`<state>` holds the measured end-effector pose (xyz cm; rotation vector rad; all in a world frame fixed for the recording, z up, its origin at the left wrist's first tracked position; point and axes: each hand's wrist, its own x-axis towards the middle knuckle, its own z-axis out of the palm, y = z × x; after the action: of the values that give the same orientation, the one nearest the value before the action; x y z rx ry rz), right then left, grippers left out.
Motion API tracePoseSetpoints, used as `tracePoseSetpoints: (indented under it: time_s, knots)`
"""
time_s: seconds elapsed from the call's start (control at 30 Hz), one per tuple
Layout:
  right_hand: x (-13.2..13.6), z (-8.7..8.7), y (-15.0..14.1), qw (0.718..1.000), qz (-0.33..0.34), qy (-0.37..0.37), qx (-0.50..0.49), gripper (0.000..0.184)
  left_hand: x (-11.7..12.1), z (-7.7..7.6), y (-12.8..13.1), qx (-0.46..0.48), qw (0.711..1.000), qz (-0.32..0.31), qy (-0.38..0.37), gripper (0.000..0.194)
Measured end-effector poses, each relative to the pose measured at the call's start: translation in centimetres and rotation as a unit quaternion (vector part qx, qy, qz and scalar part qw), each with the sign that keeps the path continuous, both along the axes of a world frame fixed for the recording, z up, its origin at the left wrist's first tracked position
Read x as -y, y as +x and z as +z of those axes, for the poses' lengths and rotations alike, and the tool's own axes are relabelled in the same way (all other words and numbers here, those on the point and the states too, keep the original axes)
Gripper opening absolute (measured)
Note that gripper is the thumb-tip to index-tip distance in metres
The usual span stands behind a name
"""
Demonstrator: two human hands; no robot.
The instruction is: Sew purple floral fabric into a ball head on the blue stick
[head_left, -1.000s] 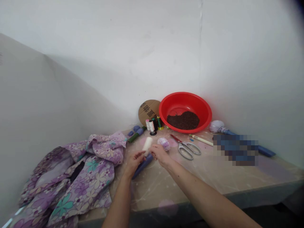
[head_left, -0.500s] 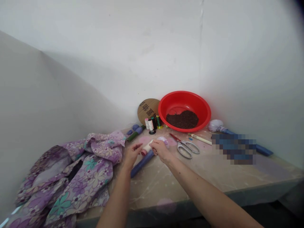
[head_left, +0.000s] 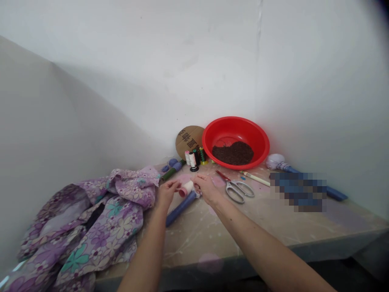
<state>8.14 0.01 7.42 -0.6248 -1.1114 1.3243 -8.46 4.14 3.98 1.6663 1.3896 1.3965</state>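
white spool [head_left: 189, 186] — tipped, pink end out — is in front and left of the red basin [head_left: 257, 142]; right hand [head_left: 204, 187] is curled round its other end; left hand [head_left: 167, 193] is pinched up beside it, can't tell on what

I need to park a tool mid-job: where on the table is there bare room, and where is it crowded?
Widest: table between the scissors, right forearm and front edge, short of the pixelated area, which I can't read. Smaller: between the blue rod and that forearm. Crowded: the back, with thread spools beside the red basin; the left, under floral cloth.
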Motion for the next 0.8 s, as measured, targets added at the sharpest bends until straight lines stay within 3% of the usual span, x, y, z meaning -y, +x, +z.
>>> tracePoseSetpoints:
  time_s: [0.27, 0.47, 0.63, 0.8]
  knots:
    - [-0.5, -1.3, 0.0, 1.000, -0.004, -0.009, 0.004, 0.018, -1.3, 1.1, -0.2, -0.047, 0.996, 0.053, 0.056, 0.035]
    - [-0.3, -2.0, 0.3, 0.999, -0.020, -0.020, 0.019, 0.020, -1.0, -0.5, -0.2, -0.111, 0.989, 0.088, 0.047, 0.029]
    - [0.0, -1.8, 1.0, 1.000, 0.008, -0.017, -0.015, 0.017, -0.6, -2.1, -0.2, -0.157, 0.984, 0.083, 0.017, 0.029]
    - [0.0, -1.8, 2.3, 0.999, 0.009, -0.013, -0.052, 0.018, -0.6, -2.6, -0.8, -0.194, 0.977, 0.090, -0.006, 0.027]
